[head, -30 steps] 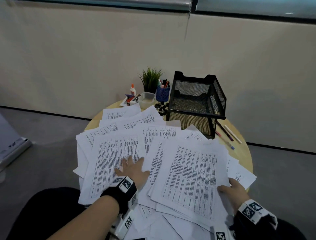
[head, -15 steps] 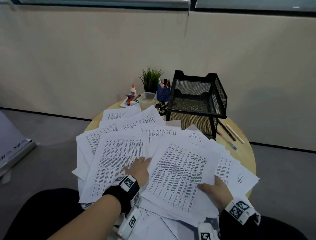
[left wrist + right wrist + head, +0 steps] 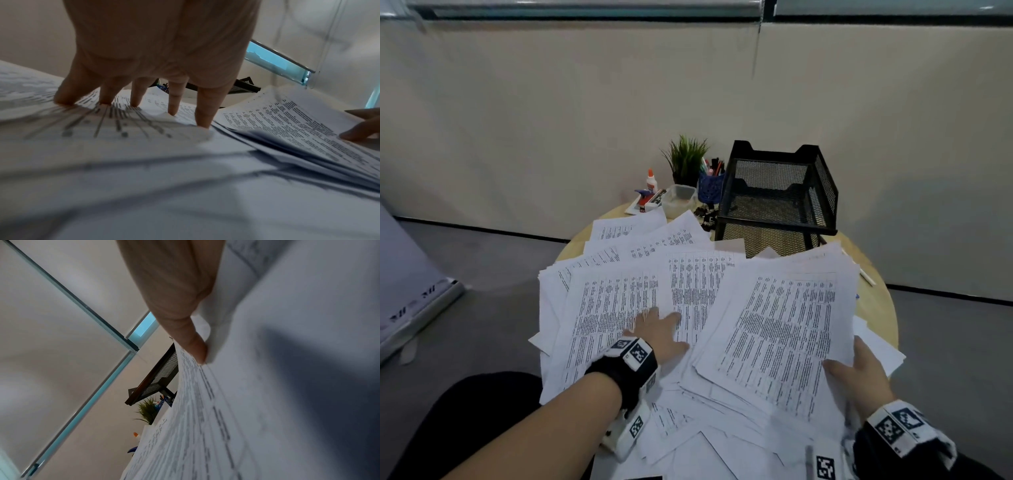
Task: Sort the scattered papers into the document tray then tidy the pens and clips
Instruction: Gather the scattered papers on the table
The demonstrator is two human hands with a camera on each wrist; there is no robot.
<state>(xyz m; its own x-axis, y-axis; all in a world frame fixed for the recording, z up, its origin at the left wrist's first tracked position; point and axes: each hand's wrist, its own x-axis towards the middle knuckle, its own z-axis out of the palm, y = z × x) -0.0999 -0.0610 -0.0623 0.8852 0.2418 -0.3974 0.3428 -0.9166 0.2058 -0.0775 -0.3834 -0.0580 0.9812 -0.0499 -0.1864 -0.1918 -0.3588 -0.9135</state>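
Observation:
Printed sheets lie scattered across a round wooden table. My left hand presses flat on them, fingers spread straight. My right hand pinches the near right corner of a stack of papers, thumb on top, and lifts it off the pile; its fingers are hidden beneath the stack. The black mesh document tray stands at the back right, its tiers empty. A blue pen cup with pens stands left of it, with black binder clips at its foot. A loose pen lies right of the lifted stack.
A small green plant, a clear plastic box, a glue bottle and a stapler stand at the back of the table. More sheets hang over the near edge. A beige wall is behind; grey floor surrounds the table.
My right hand has gathered the right-hand sheets into a stack and raised it off the pile. My left hand has slid slightly forward and right, still pressing flat on the papers.

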